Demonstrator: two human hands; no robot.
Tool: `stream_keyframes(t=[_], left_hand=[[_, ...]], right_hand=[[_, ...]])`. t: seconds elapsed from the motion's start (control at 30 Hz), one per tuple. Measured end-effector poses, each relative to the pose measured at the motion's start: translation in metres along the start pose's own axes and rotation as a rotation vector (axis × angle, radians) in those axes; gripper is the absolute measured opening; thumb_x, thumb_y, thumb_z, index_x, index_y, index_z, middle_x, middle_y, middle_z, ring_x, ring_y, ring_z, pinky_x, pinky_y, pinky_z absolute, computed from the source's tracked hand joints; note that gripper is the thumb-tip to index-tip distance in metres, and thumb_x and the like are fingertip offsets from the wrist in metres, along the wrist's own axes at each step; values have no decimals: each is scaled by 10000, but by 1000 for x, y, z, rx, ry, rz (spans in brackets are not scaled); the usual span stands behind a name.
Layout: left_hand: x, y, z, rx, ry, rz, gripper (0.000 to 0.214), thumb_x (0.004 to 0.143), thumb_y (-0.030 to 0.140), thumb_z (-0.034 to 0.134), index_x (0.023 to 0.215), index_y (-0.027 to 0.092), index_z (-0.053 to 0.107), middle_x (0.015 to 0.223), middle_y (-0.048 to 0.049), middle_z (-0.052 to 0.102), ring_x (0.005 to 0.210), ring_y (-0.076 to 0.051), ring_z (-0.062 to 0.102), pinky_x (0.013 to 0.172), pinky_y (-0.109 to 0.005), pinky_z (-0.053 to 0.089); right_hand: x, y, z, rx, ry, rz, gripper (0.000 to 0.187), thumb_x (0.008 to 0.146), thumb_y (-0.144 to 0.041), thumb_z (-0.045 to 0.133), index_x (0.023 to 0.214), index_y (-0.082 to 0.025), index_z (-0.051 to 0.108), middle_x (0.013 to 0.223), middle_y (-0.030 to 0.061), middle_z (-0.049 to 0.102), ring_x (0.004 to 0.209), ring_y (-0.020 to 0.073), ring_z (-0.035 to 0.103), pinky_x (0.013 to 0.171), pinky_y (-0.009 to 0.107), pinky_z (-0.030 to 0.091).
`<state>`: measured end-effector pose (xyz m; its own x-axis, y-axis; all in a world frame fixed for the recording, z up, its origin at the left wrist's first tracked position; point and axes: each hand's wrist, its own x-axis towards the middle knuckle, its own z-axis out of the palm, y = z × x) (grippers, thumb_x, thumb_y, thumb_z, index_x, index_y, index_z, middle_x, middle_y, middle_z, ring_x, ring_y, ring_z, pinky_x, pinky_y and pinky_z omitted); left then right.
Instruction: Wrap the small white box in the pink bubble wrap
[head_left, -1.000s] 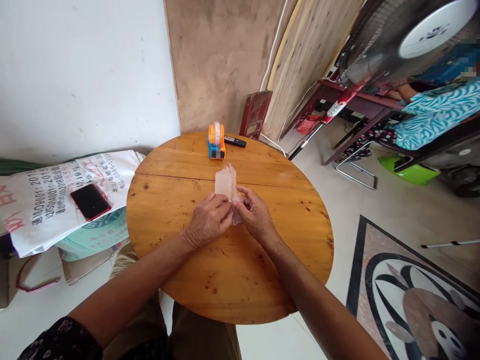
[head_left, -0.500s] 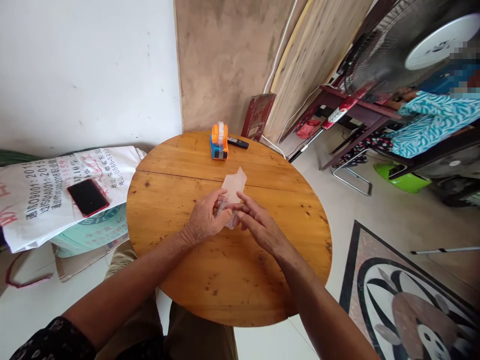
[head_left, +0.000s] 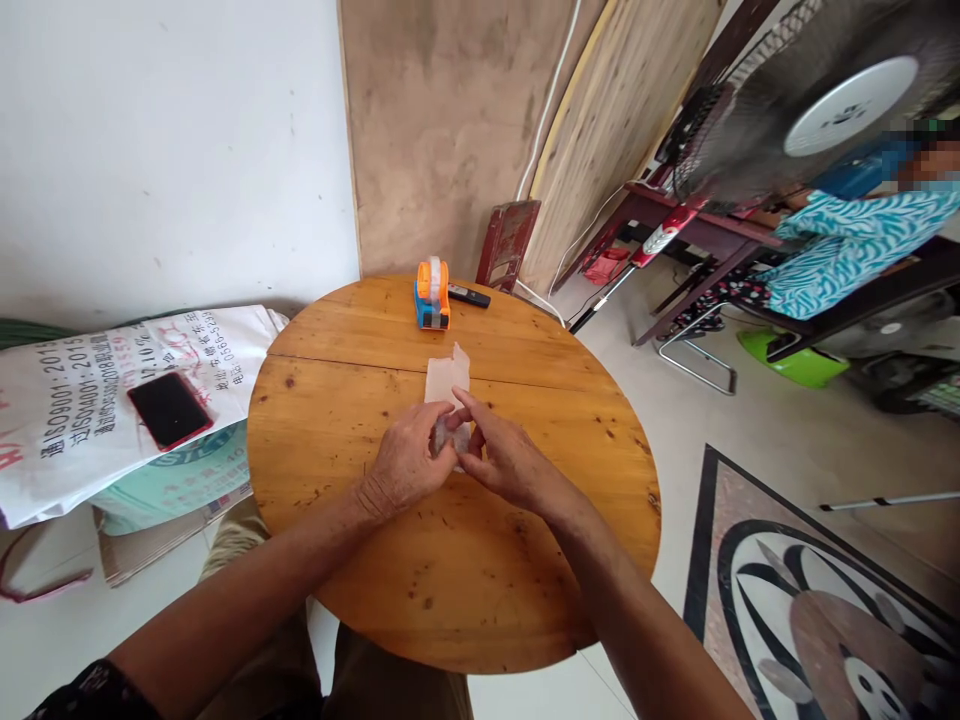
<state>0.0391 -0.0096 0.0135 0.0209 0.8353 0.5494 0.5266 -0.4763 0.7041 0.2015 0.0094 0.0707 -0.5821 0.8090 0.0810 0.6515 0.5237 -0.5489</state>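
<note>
A thin, whitish, see-through sheet lies on the round wooden table, its flat far end pointing away from me. Its near part is bunched into a small crinkled bundle between my hands; what is inside, if anything, I cannot make out. My left hand curls around the bundle's left side, thumb along the near edge. From the right, my right hand closes its bent fingers and thumb on the same bundle. Beyond the sheet stands an orange and blue tape dispenser, with a black, slim object beside it.
A red-edged phone rests on white printed sacks left of the table. A wooden chair back touches the far side. At right are a standing fan and a person in a patterned blue top.
My fingers have closed in tighter around the bundled end of the sheet. The sheet's far end appears turned and slightly left. The camera view has shifted a little.
</note>
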Motion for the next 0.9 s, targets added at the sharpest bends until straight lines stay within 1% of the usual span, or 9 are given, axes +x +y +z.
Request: stream_keyframes(t=[0.1,0.2,0.33,0.4,0.5,0.57,0.7,0.8,0.9], left_hand=[[1,3,0,-19,-3,-48,333,726,124,582,1055,165,611,782,-21,636,675,-149,558,644,-283,481],[3,5,-1,-39,-18,-50,267,782,158,595,1048,166,612,817,-29,632,699,-150,562,673,-288,485],[4,3,0,-39,-36,-5,313,777,101,557,1080,160,608,865,-42,623,764,-163,574,726,-300,494],[4,2,1,-24,-43,-27,338,757,95,559,1084,161,609,869,-40,618,766,-168,574,727,-308,499],[4,2,2,-15,-47,-59,353,740,106,570,1084,172,615,873,-34,615,759,-168,573,728,-314,504],[5,3,2,-20,-55,-70,360,736,109,574,1088,177,614,887,-35,616,759,-166,576,731,-314,507],[6,3,1,-20,-49,-86,406,716,89,571,1112,174,607,954,-49,633,778,-164,589,747,-318,518],[6,2,1,-30,-52,-79,421,713,87,581,1124,172,609,978,-60,660,778,-168,597,758,-328,528],[7,0,2,-47,-76,-99,474,722,102,588,1190,176,584,1016,-70,687,768,-169,603,761,-337,534]], right_hand=[[0,3,-4,29,-27,-37,763,787,-169,576,1501,-223,310,1211,105,668,671,135,604,698,303,504],[-1,6,-7,191,-56,-44,735,793,-153,533,1493,-220,319,1203,108,660,651,117,577,665,295,505],[-1,14,-15,571,-109,47,655,827,-207,516,1459,-213,340,1174,110,659,681,116,609,673,306,525],[2,18,-20,659,-33,127,560,829,-274,558,1369,-189,435,1029,81,689,649,120,606,671,313,531],[13,24,-24,580,166,200,358,821,-334,583,1142,-174,583,811,22,667,563,109,551,597,284,502],[24,26,-21,473,237,180,282,808,-334,587,1038,-177,627,750,7,650,572,115,552,590,274,490],[39,28,-9,287,287,77,200,784,-309,589,925,-192,669,785,30,694,693,153,609,658,291,498],[40,29,0,214,305,56,194,818,-298,560,928,-198,685,844,50,728,698,158,618,648,290,489],[37,33,5,190,302,9,199,838,-289,548,942,-197,690,911,65,742,763,172,649,698,304,504]])
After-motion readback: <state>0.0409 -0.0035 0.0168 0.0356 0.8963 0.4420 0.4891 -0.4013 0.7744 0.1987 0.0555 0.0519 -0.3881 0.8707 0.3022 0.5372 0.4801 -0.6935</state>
